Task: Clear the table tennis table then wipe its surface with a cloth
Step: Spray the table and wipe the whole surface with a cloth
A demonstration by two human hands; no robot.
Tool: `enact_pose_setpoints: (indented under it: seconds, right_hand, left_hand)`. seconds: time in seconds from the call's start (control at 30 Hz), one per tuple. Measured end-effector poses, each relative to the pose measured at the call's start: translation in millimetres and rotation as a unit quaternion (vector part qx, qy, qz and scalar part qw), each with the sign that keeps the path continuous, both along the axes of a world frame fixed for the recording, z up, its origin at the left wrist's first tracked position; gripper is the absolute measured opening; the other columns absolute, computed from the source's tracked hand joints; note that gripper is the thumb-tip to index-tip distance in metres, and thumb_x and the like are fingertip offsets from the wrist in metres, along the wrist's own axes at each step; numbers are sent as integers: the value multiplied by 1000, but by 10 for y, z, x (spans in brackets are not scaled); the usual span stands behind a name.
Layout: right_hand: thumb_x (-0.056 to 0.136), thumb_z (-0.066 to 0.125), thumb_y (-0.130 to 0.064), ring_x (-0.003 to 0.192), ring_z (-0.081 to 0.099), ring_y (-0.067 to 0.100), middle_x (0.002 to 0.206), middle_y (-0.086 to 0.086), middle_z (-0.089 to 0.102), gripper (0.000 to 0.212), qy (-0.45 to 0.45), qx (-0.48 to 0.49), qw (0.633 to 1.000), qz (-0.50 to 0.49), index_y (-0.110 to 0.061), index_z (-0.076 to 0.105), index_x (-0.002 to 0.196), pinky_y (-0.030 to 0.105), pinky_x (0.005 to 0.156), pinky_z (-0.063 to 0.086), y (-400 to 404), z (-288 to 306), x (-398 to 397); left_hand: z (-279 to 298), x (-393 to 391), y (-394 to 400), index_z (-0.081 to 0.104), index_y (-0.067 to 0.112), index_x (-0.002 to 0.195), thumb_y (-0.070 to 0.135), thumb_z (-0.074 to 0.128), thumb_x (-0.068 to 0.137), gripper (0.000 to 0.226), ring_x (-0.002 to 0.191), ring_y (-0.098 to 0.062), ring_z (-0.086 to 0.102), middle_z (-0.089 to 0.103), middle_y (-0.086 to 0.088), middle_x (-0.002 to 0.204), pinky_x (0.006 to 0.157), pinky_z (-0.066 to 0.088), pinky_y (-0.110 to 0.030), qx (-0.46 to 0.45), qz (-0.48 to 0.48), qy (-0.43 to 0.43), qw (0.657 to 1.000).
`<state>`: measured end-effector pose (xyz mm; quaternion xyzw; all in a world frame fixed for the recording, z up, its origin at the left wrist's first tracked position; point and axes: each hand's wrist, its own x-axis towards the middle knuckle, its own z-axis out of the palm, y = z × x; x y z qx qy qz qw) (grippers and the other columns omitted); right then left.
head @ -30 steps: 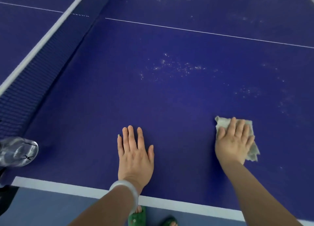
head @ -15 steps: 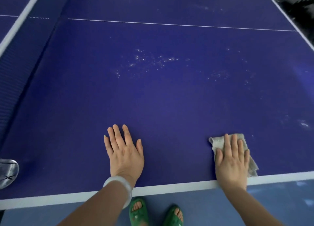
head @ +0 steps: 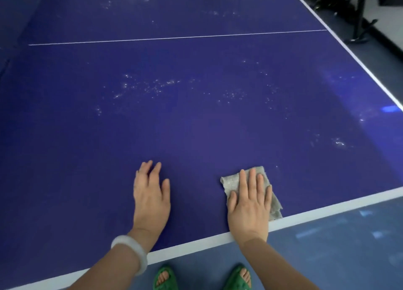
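The blue table tennis table (head: 196, 126) fills most of the view, with a white line along its near edge. My right hand (head: 250, 204) presses flat, fingers straight, on a grey cloth (head: 231, 183) lying by the near edge. My left hand (head: 150, 196) rests flat on the bare surface to the left of the cloth, a pale bangle on its wrist. Whitish specks (head: 144, 87) are scattered across the middle of the table and toward the right side.
A thin white centre line (head: 174, 38) crosses the far part of the table. Dark equipment on a stand (head: 357, 17) is on the floor beyond the right edge. My feet in green sandals (head: 165, 278) stand on blue floor below the near edge.
The view has swung right: the net and the shiny object at the left have left the frame. My right hand and the cloth have slid back to the near edge and leftward, closer to my left hand.
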<state>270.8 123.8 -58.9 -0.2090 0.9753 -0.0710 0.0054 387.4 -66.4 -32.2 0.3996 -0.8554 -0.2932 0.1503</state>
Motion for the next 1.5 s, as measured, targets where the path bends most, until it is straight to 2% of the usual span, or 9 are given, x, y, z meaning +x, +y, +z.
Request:
enact_pose_setpoints:
  seconds: [0.33, 0.6, 0.73, 0.9, 1.03, 1.13, 1.27, 1.4, 1.5]
  right_hand:
    - [94, 31, -37, 147, 22, 24, 157, 5, 30, 60, 20, 57, 971, 231, -18, 31, 152, 48, 116, 18, 938, 65, -863]
    - [90, 15, -45, 148, 15, 30, 159, 13, 22, 71, -34, -50, 957, -284, -15, 27, 153, 53, 118, 5, 1409, 100, -1859]
    - [92, 28, -37, 143, 30, 33, 152, 16, 37, 62, 41, -1, 999, -19, -11, 38, 148, 55, 115, 18, 623, 57, -1111]
    - [97, 31, -39, 149, 15, 23, 159, 2, 25, 58, 27, 59, 930, 362, -21, 28, 153, 48, 116, 14, 571, 102, -1150]
    - [97, 17, -42, 149, 15, 25, 159, 6, 24, 61, 13, 28, 999, 32, -20, 27, 153, 49, 120, 9, 1028, 57, -2133]
    - [102, 16, -39, 150, 1, 27, 163, 9, 5, 59, -55, -4, 987, -148, -17, 10, 156, 52, 120, 0, 877, 103, -2146]
    - [98, 24, -37, 145, 24, 35, 156, 18, 28, 61, 30, -5, 999, 29, -8, 30, 151, 55, 116, 13, 8, 37, -1366]
    - [99, 17, -40, 150, 8, 25, 161, 8, 16, 60, 3, 16, 957, 290, -17, 17, 155, 50, 119, 9, -555, 79, -1140]
    - [96, 8, -43, 150, 4, 23, 163, 4, 10, 63, -7, 55, 958, 282, -21, 9, 155, 47, 122, 4, -506, 61, -1777]
  left_hand:
    - [-240, -810, 620, 25, 3, 151, 45, 16, 99, 68, 146, -38, 17, 23, -26, 155, 119, 14, -53, -153, -11, -200, 968]
    - [-248, -838, 620, 27, 4, 150, 45, 12, 98, 68, 147, -35, 15, 23, -24, 155, 120, 14, -52, -161, -2, -215, 963]
    - [-254, -817, 615, 27, 4, 151, 45, 12, 98, 68, 148, -33, 13, 21, -23, 156, 120, 11, -51, -160, -2, -212, 964]
    - [-238, -836, 625, 26, 5, 151, 46, 12, 99, 67, 148, -32, 13, 21, -21, 157, 121, 11, -50, -164, 2, -217, 962]
    - [-234, -847, 627, 25, 6, 151, 46, 11, 99, 67, 149, -32, 12, 20, -20, 158, 121, 11, -49, -165, 4, -231, 959]
    - [-236, -847, 623, 24, 7, 151, 45, 11, 99, 66, 149, -31, 12, 20, -20, 158, 120, 14, -50, -167, 7, -241, 956]
    - [-229, -850, 622, 27, 6, 151, 45, 10, 100, 66, 148, -32, 15, 23, -20, 157, 119, 16, -50, -166, 7, -243, 956]
    - [-208, -863, 623, 31, 5, 149, 45, 11, 100, 67, 147, -32, 19, 26, -20, 156, 118, 15, -48, -170, 7, -242, 955]
    - [-206, -865, 624, 28, 7, 150, 46, 9, 100, 66, 148, -31, 17, 24, -18, 157, 118, 14, -47, -163, 12, -244, 956]
